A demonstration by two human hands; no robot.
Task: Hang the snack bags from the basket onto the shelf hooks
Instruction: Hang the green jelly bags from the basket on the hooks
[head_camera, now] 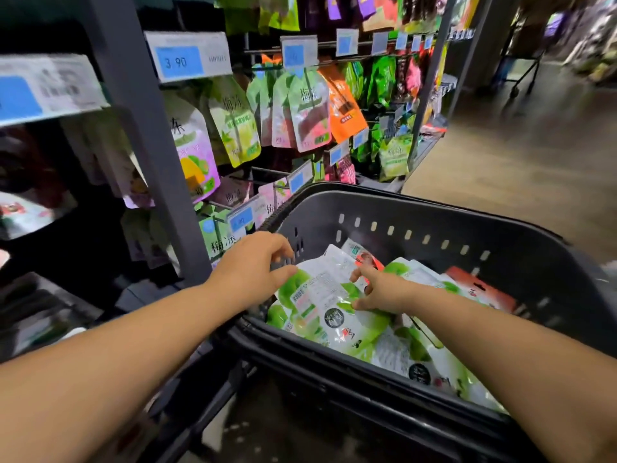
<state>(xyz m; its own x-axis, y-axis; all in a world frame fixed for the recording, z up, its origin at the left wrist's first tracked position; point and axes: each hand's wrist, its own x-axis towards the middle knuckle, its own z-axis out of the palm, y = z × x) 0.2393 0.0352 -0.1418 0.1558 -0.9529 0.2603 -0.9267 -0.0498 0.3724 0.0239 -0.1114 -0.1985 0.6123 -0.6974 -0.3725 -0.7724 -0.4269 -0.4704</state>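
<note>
Green-and-white snack bag (329, 307) lies atop the pile in the basket (434, 208), shelf hooks (267, 66) at 11 o'clock. It is pinched by the right hand (379, 290); left hand (257, 267) rests curled on the rim. Film judged light, floppy, slick: best held near the hang-hole edge.

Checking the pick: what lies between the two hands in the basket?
In the head view, a green-and-white snack bag lies between the left hand and right hand.

Price tag (188, 56), upper left of frame: "3.90" on its blue panel.
Hanging green pouch (309, 110), upper centre: "梅冻".
Pouch (218, 240) on the lower hooks, centre left: "梅冻".
Other labels: blurred, illegible.
</note>
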